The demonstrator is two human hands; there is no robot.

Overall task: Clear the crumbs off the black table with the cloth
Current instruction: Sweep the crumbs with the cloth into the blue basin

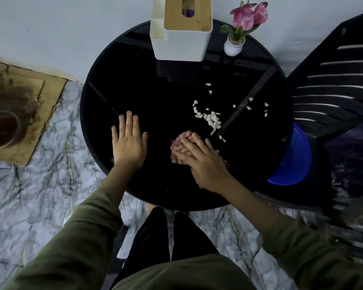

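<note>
A round black table [147, 95] fills the middle of the head view. Pale crumbs [212, 120] lie scattered on its right half, thickest just beyond my right hand. My right hand [203, 164] presses flat on a pink cloth [179, 142], which is bunched under the fingers near the table's front. My left hand [129, 144] lies flat on the table's surface to the left, fingers spread, holding nothing.
A white and wooden tissue box [177, 41] stands at the table's back. A small white pot with pink flowers [233, 46] sits beside it. A black slatted chair [333, 97] and a blue bin [291, 164] are at the right. Marble floor lies below.
</note>
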